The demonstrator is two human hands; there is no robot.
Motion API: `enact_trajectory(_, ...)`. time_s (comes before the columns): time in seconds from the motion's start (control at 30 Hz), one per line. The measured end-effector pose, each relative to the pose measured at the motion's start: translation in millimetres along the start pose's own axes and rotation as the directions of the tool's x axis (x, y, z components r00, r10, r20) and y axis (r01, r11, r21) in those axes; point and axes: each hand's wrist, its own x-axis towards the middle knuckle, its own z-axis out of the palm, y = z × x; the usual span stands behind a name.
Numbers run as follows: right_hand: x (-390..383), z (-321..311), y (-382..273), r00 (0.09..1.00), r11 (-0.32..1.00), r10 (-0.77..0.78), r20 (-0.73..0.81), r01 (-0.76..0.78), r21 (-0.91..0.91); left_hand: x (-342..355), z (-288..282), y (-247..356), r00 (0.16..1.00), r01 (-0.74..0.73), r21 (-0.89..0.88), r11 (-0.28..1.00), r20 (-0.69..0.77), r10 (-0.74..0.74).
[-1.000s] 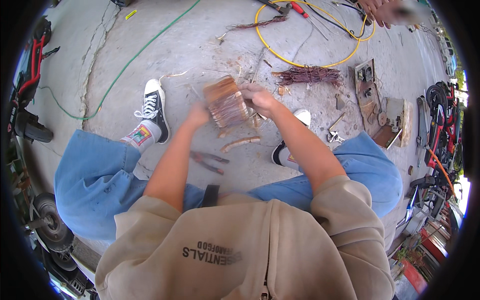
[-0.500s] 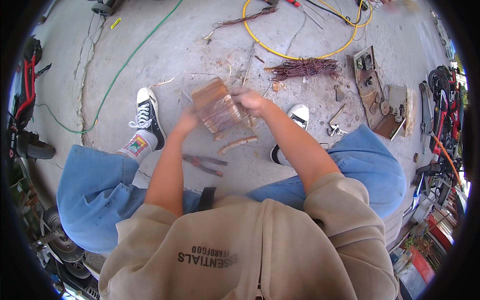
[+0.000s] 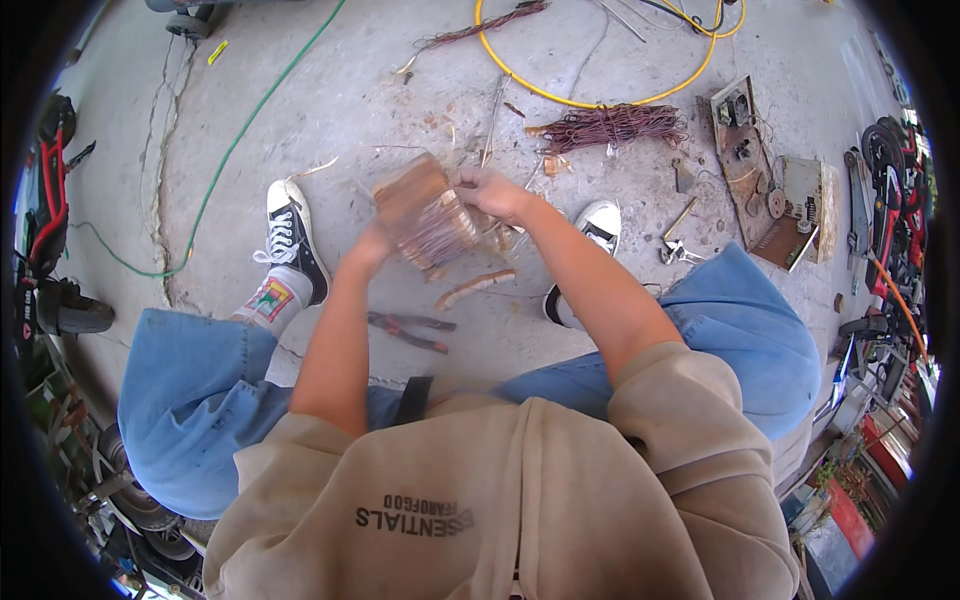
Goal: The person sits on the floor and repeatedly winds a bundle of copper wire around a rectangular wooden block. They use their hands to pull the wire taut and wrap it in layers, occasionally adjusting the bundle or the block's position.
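Observation:
A blocky brown transformer coil [image 3: 428, 210], wound with copper-coloured wire and smeared by motion, is held up above the concrete between my hands. My left hand [image 3: 374, 243] grips its left side, the fingers partly hidden behind it. At the coil's upper right edge my right hand [image 3: 494, 195] is closed, thumb and fingers pinched together; whether they hold a strand of wire or the coil's edge I cannot make out. Below the coil lie a curved strip of torn brown wrapping [image 3: 475, 288] and pliers [image 3: 412, 331] with dark red handles.
Beyond my right shoe lies a bundle of dark red wire [image 3: 615, 128], with a yellow hose [image 3: 560, 98] looped behind. To the right are an adjustable wrench [image 3: 682, 252] and opened metal housing parts [image 3: 745, 165]. A green hose [image 3: 235, 147] runs along the left.
The coil has shifted slightly left and tilted a little, and my left hand has moved with it. My right hand stays at its upper right edge.

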Motion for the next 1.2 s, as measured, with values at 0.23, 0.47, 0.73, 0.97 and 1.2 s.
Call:
enact_trajectory(0.23, -22.5, -36.7, -34.6, 0.999, 0.957, -0.019, -0.048, 0.032, 0.289, -1.7, -4.7, 11.8, 0.989, 0.066, -0.097, 0.993, -0.123, -0.078)
enact_trajectory(0.47, -50.3, 29.1, -154.0, 0.899, 0.785, -0.424, -0.113, 0.302, -0.541, -38.9, -9.1, 55.3, 0.922, -0.176, 0.003, 0.984, -0.351, 0.166)
enact_trajectory(0.73, -67.2, 133.0, -143.6, 0.935, 0.922, -0.351, 0.049, 0.354, -0.154, -132.9, -8.1, 146.7, 0.875, -0.467, 0.007, 0.884, -0.141, 0.464)
enact_trajectory(0.97, -45.2, 85.4, -113.9, 0.911, 0.894, -0.371, -0.179, 0.298, -0.333, -98.1, -55.1, 36.8, 0.913, -0.129, -0.046, 0.991, -0.396, 0.101)
enact_trajectory(1.2, -41.1, -4.3, -54.8, 0.896, 0.975, -0.15, -0.418, 0.064, -0.213, -59.9, -3.0, 18.7, 0.939, -0.195, -0.071, 0.978, -0.301, 0.165)
